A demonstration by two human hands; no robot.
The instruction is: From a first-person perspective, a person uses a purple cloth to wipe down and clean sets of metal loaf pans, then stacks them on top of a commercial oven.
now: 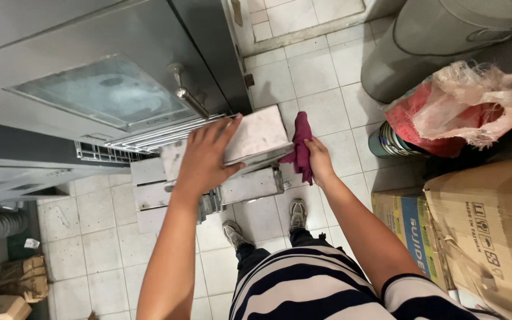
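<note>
My left hand point(204, 157) lies flat, fingers spread, on a pale rectangular tray point(262, 131) that rests on a stack of metal trays point(149, 189) in front of the oven. My right hand point(318, 159) grips a dark red cloth point(301, 145) that hangs right beside the tray's right edge. The cloth touches or nearly touches that edge. My feet point(262, 222) in grey shoes stand on the white tiled floor below the stack.
A grey metal oven point(90, 77) with a glass door and a bar handle point(189, 98) fills the upper left. On the right stand a grey bin point(440, 41), a red and white plastic bag point(463, 109), a round tin point(389, 142) and cardboard boxes point(487, 231).
</note>
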